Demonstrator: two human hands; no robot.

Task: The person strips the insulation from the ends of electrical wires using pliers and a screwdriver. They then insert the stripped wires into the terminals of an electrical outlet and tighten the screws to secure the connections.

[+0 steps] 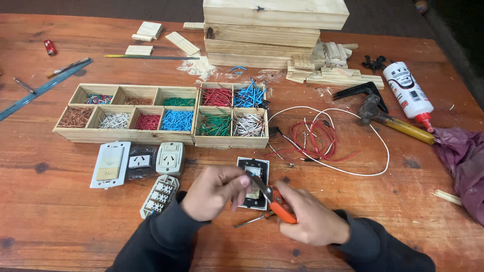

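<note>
**Pliers at work over a switch plate**

The right hand (pixel 312 219) is closed around orange-handled pliers (pixel 275 201), their tip angled up toward the left hand (pixel 214 190). Its fingers pinch something small, too small to tell, perhaps steadied for the tool. Both hover over a black-rimmed switch plate (pixel 253 182) lying near on the worktop (pixel 60 211), with wooden trays of coloured wire bits (pixel 166 113) farther off.

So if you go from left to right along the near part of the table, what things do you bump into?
White switch plate → white socket → left hand → black-framed switch plate → orange-handled pliers → right hand → purple bag.
</note>
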